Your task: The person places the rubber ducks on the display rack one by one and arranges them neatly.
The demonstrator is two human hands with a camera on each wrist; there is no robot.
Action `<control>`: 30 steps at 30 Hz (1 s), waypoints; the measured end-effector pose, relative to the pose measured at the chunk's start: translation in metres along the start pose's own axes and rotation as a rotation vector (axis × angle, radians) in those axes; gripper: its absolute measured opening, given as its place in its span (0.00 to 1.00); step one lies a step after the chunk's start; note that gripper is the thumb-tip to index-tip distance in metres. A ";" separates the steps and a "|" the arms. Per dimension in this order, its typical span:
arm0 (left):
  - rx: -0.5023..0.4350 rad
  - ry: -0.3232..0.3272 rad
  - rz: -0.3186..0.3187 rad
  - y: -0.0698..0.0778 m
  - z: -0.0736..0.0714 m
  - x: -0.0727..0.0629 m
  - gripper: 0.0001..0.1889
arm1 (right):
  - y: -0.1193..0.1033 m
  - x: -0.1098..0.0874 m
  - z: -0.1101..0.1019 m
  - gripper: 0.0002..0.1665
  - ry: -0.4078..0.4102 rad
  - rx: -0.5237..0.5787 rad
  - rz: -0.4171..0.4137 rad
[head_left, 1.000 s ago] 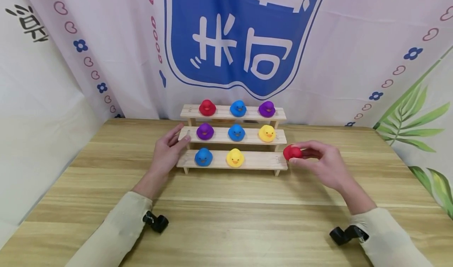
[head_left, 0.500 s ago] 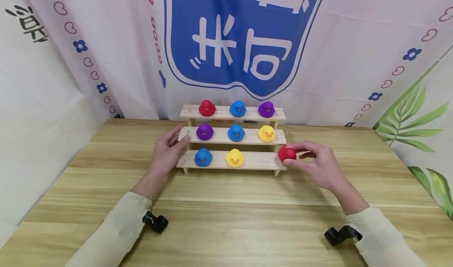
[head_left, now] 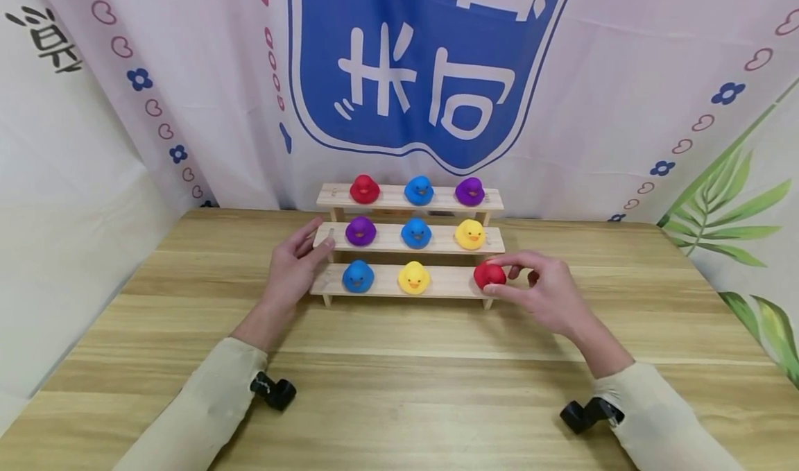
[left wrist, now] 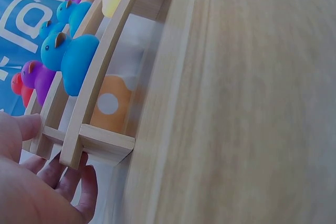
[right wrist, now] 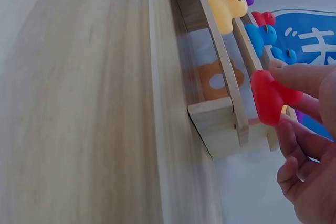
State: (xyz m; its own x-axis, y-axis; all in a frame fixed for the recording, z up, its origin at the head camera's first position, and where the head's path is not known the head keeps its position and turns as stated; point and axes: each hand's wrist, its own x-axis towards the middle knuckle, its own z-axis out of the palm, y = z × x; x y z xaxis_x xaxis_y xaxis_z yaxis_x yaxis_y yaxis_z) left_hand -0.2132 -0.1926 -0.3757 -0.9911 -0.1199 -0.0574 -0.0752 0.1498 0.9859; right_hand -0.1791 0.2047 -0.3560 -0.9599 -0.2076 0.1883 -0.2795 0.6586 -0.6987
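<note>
A three-tier wooden display rack (head_left: 452, 281) stands on the table with rubber ducks on every tier. My right hand (head_left: 544, 290) pinches a red rubber duck (head_left: 489, 275) between thumb and fingers at the right end of the bottom tier; whether it touches the board I cannot tell. Left of it on that tier sit a yellow duck (head_left: 414, 278) and a blue duck (head_left: 358, 277). My left hand (head_left: 293, 263) holds the rack's left end, thumb on the middle tier. In the left wrist view, its fingers (left wrist: 86, 192) curl beneath the boards.
The middle tier bears a purple duck (head_left: 361, 232), a blue duck (head_left: 416, 233) and a yellow duck (head_left: 470, 235). On the top tier are red (head_left: 365, 189), blue and purple ducks. A printed curtain (head_left: 225, 110) hangs behind the wooden table (head_left: 399, 388).
My right hand has carried the red duck leftward from beyond the rack's right edge to the bottom tier's right end. The left hand keeps its hold on the rack.
</note>
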 end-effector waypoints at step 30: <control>0.000 0.008 -0.001 0.000 0.001 0.000 0.34 | -0.006 0.007 0.020 0.24 -0.043 0.036 0.020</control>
State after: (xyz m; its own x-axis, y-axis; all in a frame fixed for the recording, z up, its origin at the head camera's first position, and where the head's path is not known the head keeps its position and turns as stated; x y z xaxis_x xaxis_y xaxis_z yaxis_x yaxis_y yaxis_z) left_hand -0.2135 -0.1920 -0.3759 -0.9902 -0.1278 -0.0568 -0.0759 0.1496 0.9858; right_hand -0.1836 0.1846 -0.3645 -0.9633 -0.2262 0.1448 -0.2587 0.6365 -0.7266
